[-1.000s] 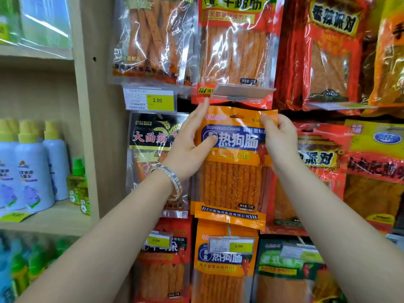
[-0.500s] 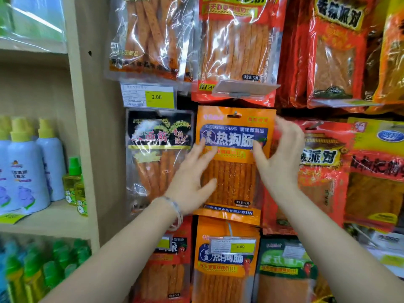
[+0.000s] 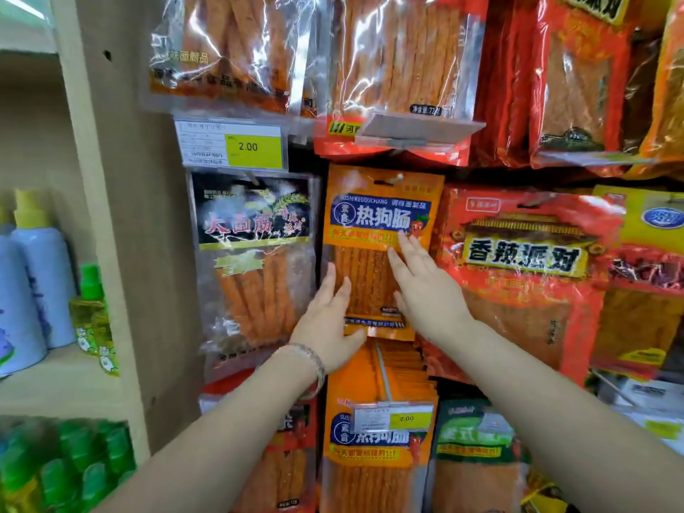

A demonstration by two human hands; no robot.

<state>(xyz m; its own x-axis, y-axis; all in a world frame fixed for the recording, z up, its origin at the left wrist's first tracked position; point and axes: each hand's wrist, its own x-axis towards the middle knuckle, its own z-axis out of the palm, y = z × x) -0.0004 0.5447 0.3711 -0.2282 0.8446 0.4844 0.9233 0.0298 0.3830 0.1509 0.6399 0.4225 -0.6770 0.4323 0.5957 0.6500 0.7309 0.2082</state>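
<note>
The left hand (image 3: pixel 327 320) lies flat, fingers straight, on the lower left of the orange packet (image 3: pixel 381 216); the right hand (image 3: pixel 425 294) presses its middle, gripping nothing. The packet hangs upright, its top above both hands. I'd say it's hung, and only letting go remains.

orange packet (image 3: pixel 381 220) | hemmed: black packet (image 3: pixel 255 231) left, red packet (image 3: pixel 525 253) right | front open

Item: orange snack packet (image 3: pixel 381 224), hanging at frame centre. Left hand (image 3: pixel 329 320) is pressing flat, fingers straight, on its lower edge at 7 o'clock. Right hand (image 3: pixel 425 290) is lying flat across its clear window at 4 o'clock. Black packet (image 3: pixel 255 224) is hanging just beside at 9 o'clock, red packet (image 3: pixel 518 253) at 3 o'clock, yellow price tag (image 3: pixel 255 146) at 11 o'clock, matching orange stack (image 3: pixel 374 438) at 6 o'clock.
</note>
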